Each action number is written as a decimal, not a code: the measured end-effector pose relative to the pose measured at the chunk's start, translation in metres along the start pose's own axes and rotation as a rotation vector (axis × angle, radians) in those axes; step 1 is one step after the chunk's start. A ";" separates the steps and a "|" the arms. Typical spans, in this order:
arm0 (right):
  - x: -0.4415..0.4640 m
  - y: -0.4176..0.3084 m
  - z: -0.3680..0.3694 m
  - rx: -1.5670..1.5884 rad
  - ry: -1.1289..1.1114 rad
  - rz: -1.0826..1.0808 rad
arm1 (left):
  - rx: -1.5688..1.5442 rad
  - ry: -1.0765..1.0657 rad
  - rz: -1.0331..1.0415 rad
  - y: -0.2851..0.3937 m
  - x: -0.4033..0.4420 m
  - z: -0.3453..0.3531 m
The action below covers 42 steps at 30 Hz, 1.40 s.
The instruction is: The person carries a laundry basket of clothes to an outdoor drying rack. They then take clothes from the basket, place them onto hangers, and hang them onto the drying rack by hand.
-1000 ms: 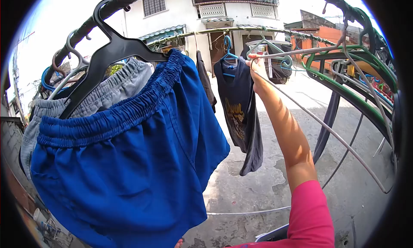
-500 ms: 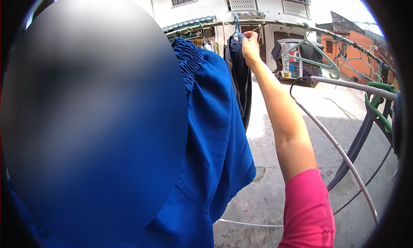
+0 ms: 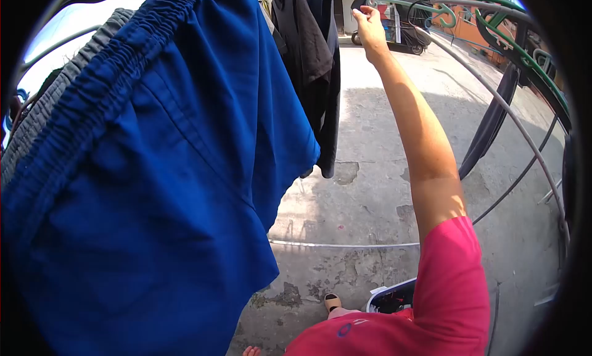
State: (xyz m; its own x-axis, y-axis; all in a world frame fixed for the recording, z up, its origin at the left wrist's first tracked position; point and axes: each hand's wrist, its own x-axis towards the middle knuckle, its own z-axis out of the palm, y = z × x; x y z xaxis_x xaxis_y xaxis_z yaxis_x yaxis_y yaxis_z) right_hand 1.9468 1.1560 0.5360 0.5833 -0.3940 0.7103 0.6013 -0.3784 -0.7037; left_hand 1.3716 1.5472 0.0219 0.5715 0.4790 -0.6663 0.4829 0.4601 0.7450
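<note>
My right hand (image 3: 372,36) is stretched forward at the upper middle, its fingers loosely bent and apart, with nothing visible in them. It is near a pale green hanger (image 3: 445,15), just right of the dark hanging garments (image 3: 305,47). Only the fingertips of my left hand (image 3: 251,351) show at the bottom edge; they look apart and hold nothing visible. Blue shorts (image 3: 185,202) with a gathered waistband fill the left side, close to the camera. Grey shorts (image 3: 65,84) hang behind them.
Metal bars (image 3: 505,109) and green hangers (image 3: 524,57) stand at the right, beside a dark hanging strip of cloth (image 3: 493,121). A tub (image 3: 394,296) with items in it and a sandalled foot (image 3: 332,302) are below. A parked vehicle (image 3: 407,29) is beyond.
The view has tilted down, bringing the foot and tub into sight. My right hand has let go of the blue hanger with the dark top and moved away to its right.
</note>
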 end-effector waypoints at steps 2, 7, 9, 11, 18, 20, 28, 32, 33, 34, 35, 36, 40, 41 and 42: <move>-0.089 0.020 -0.053 -0.011 -0.049 0.058 | 0.055 0.029 -0.122 -0.033 -0.025 -0.048; -0.369 0.084 -0.207 -0.049 -0.482 0.830 | 0.271 -0.075 -0.289 -0.064 -0.041 -0.127; -0.486 0.095 -0.268 -0.106 -0.660 1.189 | 0.389 -0.103 -0.384 -0.071 -0.042 -0.154; -0.602 0.092 -0.328 -0.208 -0.717 1.411 | 0.379 0.033 -0.447 -0.080 -0.048 -0.187; -0.772 0.033 -0.463 -0.620 -0.913 1.238 | 0.581 -0.010 -0.576 -0.105 -0.071 -0.195; -0.793 0.049 -0.492 -0.789 -0.904 1.069 | 0.604 -0.037 -0.562 -0.115 -0.083 -0.171; -0.776 0.165 -0.494 -1.197 -0.961 0.868 | 0.763 -0.226 -0.517 -0.168 -0.152 -0.063; -0.795 0.211 -0.490 -1.249 -1.060 0.832 | 0.797 -0.327 -0.587 -0.184 -0.173 -0.045; -0.801 0.219 -0.493 -1.167 -1.211 1.050 | 0.794 -0.337 -0.597 -0.185 -0.176 -0.041; -0.765 0.207 -0.485 -0.969 -1.118 1.465 | 0.787 -0.333 -0.594 -0.183 -0.174 -0.037; -0.761 0.206 -0.493 -0.977 -1.120 1.452 | 0.863 -0.368 -0.541 -0.181 -0.167 -0.030; -0.759 0.205 -0.507 -0.573 -0.741 1.561 | 0.932 -0.409 -0.485 -0.182 -0.159 -0.021; -0.672 0.124 -0.514 0.002 -0.243 1.598 | 0.827 -0.808 -0.117 -0.176 -0.118 0.076; -0.654 0.101 -0.514 0.027 -0.198 1.586 | 0.817 -0.912 -0.046 -0.170 -0.113 0.113; -0.635 0.076 -0.512 0.025 -0.210 1.569 | 0.743 -0.984 -0.036 -0.158 -0.120 0.154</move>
State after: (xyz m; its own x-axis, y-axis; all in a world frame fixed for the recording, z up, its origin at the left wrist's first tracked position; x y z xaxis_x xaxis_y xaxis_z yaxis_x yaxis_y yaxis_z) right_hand 1.3428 0.9488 0.0228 0.6689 -0.2450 -0.7018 -0.6399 0.2904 -0.7114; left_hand 1.3293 1.3021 -0.0110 0.6507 -0.4401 -0.6188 0.5846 -0.2296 0.7781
